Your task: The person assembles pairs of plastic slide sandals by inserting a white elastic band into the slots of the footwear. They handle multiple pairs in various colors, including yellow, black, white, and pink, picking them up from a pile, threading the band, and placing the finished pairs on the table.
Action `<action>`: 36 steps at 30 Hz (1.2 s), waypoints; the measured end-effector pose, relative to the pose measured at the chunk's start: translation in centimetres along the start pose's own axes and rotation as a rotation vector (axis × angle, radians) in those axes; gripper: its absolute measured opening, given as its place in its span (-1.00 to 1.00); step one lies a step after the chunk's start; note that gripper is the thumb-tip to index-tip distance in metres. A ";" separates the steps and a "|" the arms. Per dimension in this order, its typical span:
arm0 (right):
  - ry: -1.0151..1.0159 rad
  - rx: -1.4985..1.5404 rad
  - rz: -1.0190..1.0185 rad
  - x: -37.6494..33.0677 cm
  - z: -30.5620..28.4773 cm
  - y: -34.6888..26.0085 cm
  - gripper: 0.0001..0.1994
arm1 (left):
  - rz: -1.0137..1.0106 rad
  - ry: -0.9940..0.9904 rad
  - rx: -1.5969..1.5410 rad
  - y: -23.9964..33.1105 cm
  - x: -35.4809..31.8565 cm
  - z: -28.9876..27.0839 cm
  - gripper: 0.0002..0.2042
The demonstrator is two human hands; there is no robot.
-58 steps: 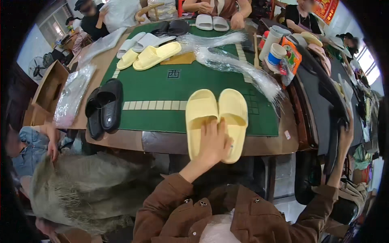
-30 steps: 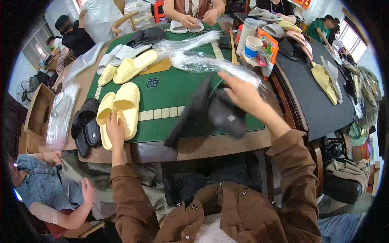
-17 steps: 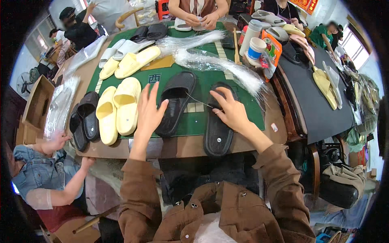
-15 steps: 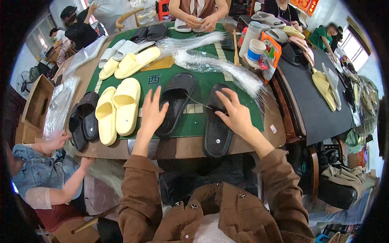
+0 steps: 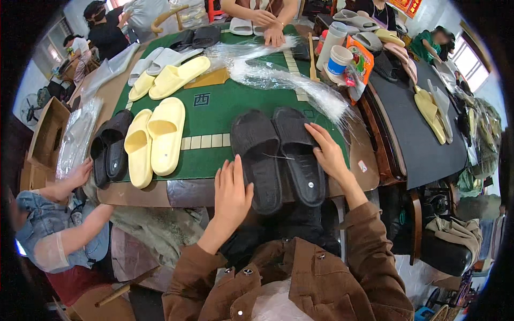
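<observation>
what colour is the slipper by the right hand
The slipper by the right hand is black, with a pale heel dot, best seen in the head view.

From the person's head, a wide fisheye view looks down and forward, close above the brown jacket (image 5: 332, 291), left hand (image 5: 230, 195) and right hand (image 5: 330, 155), reaching across the tabletop (image 5: 150, 195) to a window (image 5: 472, 65).

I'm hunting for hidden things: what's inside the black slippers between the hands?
A thin pale tie stretches between the black slippers; a round white dot is on the right one's heel. Straps cover the toe areas, so I can't see inside there.
</observation>
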State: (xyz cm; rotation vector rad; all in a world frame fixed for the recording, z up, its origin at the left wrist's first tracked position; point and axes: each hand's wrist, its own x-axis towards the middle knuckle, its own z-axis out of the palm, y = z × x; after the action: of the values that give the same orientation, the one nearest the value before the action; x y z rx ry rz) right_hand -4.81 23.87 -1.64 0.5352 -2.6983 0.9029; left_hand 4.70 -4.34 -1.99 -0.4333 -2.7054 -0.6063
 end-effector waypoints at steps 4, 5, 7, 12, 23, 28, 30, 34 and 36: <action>0.048 0.076 -0.006 -0.9 -0.3 0.3 -0.41 | 0.033 -0.054 -0.137 1.5 1.6 -4.4 -0.49; 0.084 0.090 -0.015 -1.0 0.0 0.3 -0.42 | 0.040 -0.067 -0.241 2.0 2.8 -6.1 -0.54; 0.089 0.139 0.069 -1.4 0.1 0.7 -0.44 | 0.099 -0.181 -0.856 4.5 5.3 -10.2 -0.48; 0.079 0.164 0.165 -1.6 -0.2 0.7 -0.46 | 0.414 -0.862 -1.754 11.5 7.8 -16.5 0.16; 0.140 0.190 0.113 -1.2 1.0 1.2 -0.43 | 0.718 -1.139 -2.180 15.5 6.9 -16.7 0.12; 0.118 0.178 0.145 -1.0 0.6 0.2 -0.43 | 0.726 -1.152 -2.209 14.9 6.7 -16.8 0.10; 0.147 0.172 0.105 -1.0 0.8 0.4 -0.43 | 0.733 -1.176 -2.205 15.3 7.1 -16.7 0.09; 0.140 0.178 0.122 -1.2 0.6 0.1 -0.44 | 0.739 -1.191 -2.194 15.1 6.9 -16.7 0.07; 0.142 0.135 0.122 -1.5 0.8 -0.1 -0.44 | 0.737 -1.201 -2.191 15.1 6.6 -16.6 0.07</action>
State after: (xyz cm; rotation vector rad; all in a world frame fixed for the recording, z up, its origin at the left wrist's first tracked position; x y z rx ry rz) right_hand -3.45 23.69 -2.70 0.3210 -2.5777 1.1172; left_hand 8.40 2.60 20.04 -2.4005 -0.5074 -3.2361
